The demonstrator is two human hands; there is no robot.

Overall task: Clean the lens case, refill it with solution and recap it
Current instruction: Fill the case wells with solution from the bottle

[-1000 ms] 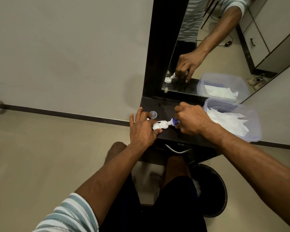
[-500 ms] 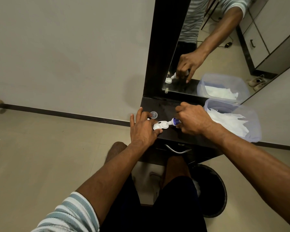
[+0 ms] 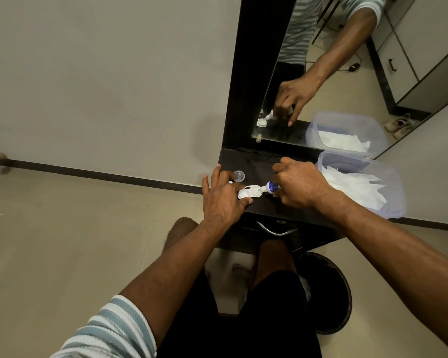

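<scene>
Because the dark bench (image 3: 259,164) is narrow and backed by a mirror (image 3: 334,73), everything needed sits within easy reach: a clear plastic tub (image 3: 391,177) of white tissues stands at its right end, presumably kept close for wiping. Nearer the front edge the left hand (image 3: 221,200) lies flat, fingers pressing on the white lens case (image 3: 250,192) so it cannot slide while being filled. Closed around the solution bottle (image 3: 272,187), the right hand (image 3: 301,184) tips it sideways with the nozzle right at the case's right well, which looks like the refilling step. One clear cap (image 3: 239,175) rests loose on the bench just behind the case, set aside for recapping.
</scene>
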